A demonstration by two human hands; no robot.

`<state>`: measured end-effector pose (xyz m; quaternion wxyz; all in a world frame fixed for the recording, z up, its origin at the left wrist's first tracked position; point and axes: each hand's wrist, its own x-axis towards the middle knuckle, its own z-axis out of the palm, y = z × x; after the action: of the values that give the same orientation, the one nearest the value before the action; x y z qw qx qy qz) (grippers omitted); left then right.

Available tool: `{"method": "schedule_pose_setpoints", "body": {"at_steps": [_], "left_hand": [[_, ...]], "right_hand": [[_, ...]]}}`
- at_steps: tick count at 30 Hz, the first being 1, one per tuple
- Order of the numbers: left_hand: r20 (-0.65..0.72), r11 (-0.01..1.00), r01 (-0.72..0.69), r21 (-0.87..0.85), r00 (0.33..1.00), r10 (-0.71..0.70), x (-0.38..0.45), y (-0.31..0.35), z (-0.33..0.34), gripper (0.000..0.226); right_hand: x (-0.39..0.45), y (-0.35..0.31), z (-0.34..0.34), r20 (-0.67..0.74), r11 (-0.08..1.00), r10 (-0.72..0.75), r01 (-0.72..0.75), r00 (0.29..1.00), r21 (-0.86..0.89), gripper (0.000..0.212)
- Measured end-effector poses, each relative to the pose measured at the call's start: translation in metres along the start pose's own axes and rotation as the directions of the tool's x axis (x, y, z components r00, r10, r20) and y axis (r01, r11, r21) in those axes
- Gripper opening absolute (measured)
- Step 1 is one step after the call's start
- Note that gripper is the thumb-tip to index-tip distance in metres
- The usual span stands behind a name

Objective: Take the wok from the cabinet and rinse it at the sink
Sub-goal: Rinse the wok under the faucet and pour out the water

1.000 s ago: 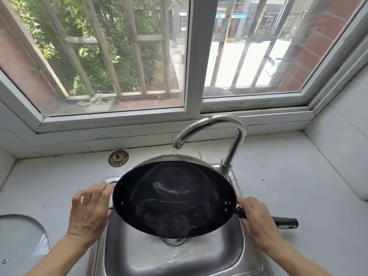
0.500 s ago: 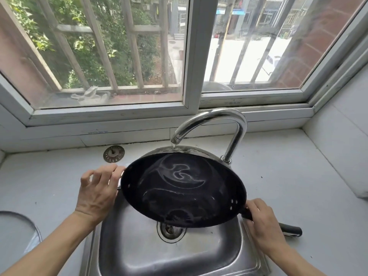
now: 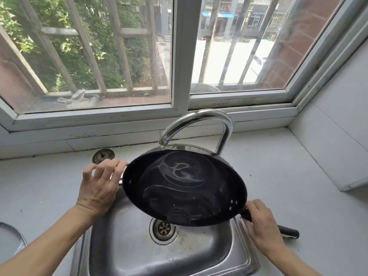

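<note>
The black wok (image 3: 184, 188) sits mid-frame, held above the steel sink (image 3: 127, 250) and tipped so its inside faces the camera, pale streaks of water swirling across the dark surface. Its far rim is right under the mouth of the curved chrome faucet (image 3: 201, 120). On the wok's left edge, the left hand (image 3: 99, 186) holds the small side handle, fingers curled over it beside the rim. Lower right, the right hand (image 3: 262, 226) is wrapped around the long black handle (image 3: 288, 233), whose end pokes out past the knuckles over the counter. Below the wok, the sink's drain (image 3: 163, 229) shows in the basin. A loose metal strainer (image 3: 103, 155) lies on the pale counter (image 3: 298, 176) left of centre, near the wall. At the lower left edge, a glass lid (image 3: 12, 240) peeks in. The barred window (image 3: 179, 56) fills the top of the frame.
</note>
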<state>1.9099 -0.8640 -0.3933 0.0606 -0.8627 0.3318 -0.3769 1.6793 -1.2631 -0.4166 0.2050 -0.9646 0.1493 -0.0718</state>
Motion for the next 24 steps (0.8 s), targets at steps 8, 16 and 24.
{"method": "schedule_pose_setpoints", "body": {"at_steps": [8,16,24], "left_hand": [[0.003,0.997,0.074,-0.006,0.997,-0.074,-0.027,-0.010,-0.009,0.057],[0.054,0.971,0.239,-0.007,0.970,-0.239,-0.064,-0.023,-0.025,0.049],[0.175,0.928,0.371,0.033,0.912,-0.371,-0.099,-0.037,-0.042,0.077]], "right_hand": [[0.009,-0.013,0.002,-0.007,0.997,-0.074,0.075,0.997,0.001,0.046],[0.037,-0.034,0.006,-0.010,0.979,-0.201,0.201,0.980,-0.020,0.037],[0.060,-0.062,0.014,-0.022,0.935,-0.351,0.348,0.936,-0.070,0.054]]}}
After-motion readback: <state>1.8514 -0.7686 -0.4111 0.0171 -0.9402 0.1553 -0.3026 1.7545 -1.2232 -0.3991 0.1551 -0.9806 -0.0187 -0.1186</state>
